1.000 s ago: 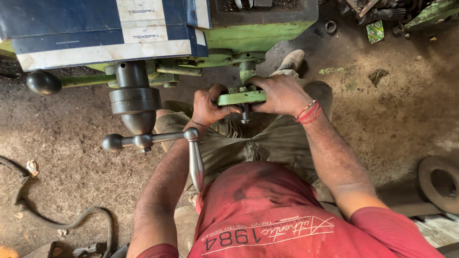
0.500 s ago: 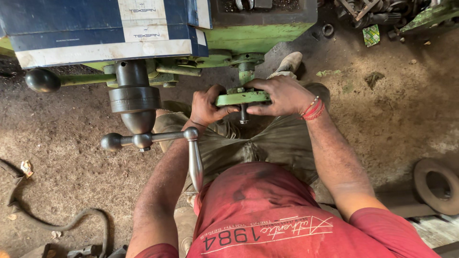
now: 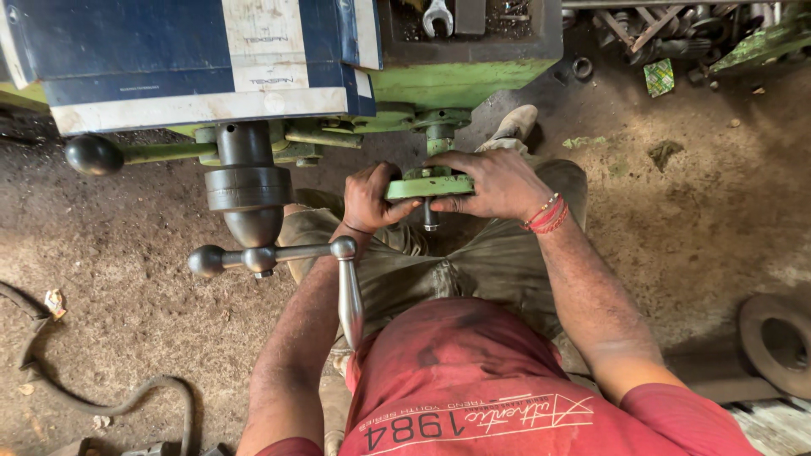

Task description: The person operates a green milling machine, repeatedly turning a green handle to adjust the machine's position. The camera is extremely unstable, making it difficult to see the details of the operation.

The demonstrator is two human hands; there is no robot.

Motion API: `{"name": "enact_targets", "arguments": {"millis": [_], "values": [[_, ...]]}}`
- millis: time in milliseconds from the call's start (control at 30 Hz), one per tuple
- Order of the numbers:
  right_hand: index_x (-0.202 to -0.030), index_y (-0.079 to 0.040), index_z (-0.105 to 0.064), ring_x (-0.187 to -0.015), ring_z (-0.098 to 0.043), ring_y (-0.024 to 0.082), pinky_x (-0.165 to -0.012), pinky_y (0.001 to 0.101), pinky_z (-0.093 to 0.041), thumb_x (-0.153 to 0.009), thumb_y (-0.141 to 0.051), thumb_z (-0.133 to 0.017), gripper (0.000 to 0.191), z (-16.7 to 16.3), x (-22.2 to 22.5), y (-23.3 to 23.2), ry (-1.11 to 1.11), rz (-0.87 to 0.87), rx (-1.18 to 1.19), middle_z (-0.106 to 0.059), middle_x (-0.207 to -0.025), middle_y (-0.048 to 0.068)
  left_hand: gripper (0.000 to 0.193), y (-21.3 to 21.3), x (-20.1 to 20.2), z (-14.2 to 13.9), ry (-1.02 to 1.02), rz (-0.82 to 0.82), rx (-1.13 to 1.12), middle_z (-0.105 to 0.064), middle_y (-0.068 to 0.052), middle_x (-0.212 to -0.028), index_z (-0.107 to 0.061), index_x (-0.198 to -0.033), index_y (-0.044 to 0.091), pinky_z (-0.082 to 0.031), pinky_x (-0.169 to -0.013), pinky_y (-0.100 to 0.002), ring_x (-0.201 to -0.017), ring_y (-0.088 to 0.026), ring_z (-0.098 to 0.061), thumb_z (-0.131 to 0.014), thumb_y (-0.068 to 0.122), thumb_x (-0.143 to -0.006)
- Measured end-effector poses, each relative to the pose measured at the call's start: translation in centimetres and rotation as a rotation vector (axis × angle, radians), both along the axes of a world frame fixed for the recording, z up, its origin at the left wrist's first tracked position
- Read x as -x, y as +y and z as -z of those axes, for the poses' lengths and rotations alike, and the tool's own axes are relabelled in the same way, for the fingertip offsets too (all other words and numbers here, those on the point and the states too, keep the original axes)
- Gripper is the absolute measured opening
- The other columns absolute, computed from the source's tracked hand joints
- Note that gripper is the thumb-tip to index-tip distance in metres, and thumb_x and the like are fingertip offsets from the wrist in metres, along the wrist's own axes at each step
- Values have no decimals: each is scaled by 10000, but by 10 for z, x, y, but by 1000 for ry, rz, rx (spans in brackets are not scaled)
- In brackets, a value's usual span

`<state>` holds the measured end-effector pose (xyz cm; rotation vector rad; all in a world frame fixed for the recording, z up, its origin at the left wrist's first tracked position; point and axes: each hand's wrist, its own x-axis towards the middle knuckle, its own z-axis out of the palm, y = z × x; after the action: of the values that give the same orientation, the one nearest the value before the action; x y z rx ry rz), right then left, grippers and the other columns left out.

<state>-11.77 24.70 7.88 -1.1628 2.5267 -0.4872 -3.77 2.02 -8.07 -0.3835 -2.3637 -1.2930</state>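
Looking down over my red shirt, I see both hands on a flat green machine handle (image 3: 428, 184) that sticks out below a green and blue machine (image 3: 203, 59). My left hand (image 3: 369, 200) grips the handle's left end. My right hand (image 3: 498, 184), with red bangles at the wrist, lies over its right end with the fingers curled around it. A short dark pin (image 3: 431, 218) hangs under the handle. A steel lever with ball ends (image 3: 279, 255) crosses just above my left forearm, and one of its arms (image 3: 350, 295) points down toward my chest.
A dark spindle housing (image 3: 248, 190) hangs from the machine, with a black ball knob (image 3: 93, 154) at its left. A dark hose (image 3: 110, 397) curls on the dirt floor at the lower left. A round metal disc (image 3: 781, 342) lies at the right edge. Scrap parts (image 3: 676, 34) sit at the top right.
Both hands stay on the green handle, and my right hand has shifted slightly over it. The view has tilted a little.
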Motion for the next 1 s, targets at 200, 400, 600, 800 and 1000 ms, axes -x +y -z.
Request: {"name": "enact_targets", "arguments": {"millis": [200,400,600,800,1000], "values": [[-1283,-244,-691,-823,-744,359,-667,469,-574,-800,-763,-654,710,1,-2,-2,-5,-5,31,-779,-1087,63,622,-13,-3,-14,-74,107,88,-635,-173,-876,-621,-1001,17,-533,-667,-458,-771,-400,-668,-786,593,-833],[-1313,-262,-682,-815,-744,352,-670,462,-578,-762,-809,-618,779,4,-5,2,-23,10,-36,-781,-1061,69,684,-16,-12,-36,-107,207,66,-614,-209,-1039,-590,-1179,-36,-545,-772,-472,-919,-413,-660,-750,562,-890],[-1365,-279,-669,-828,-745,350,-686,441,-585,-784,-784,-624,771,8,-1,2,-35,-27,33,-774,-1094,97,486,-7,-15,-59,-123,144,28,-626,-209,-1078,-601,-1206,-8,-528,-834,-481,-969,-435,-641,-666,413,-972],[-1369,-268,-673,-794,-731,332,-688,425,-585,-781,-738,-681,752,10,3,6,-80,-55,74,-775,-1096,97,267,12,-12,-71,-96,33,-120,-674,-186,-1070,-613,-1199,27,-548,-824,-464,-955,-418,-677,-581,223,-1020],[-1355,-264,-681,-711,-724,301,-655,416,-572,-784,-726,-699,735,7,3,8,-83,-35,100,-773,-1087,108,176,22,-8,-64,-71,-65,-130,-704,-161,-935,-655,-1075,53,-548,-747,-460,-847,-404,-693,-570,194,-1013]]}}
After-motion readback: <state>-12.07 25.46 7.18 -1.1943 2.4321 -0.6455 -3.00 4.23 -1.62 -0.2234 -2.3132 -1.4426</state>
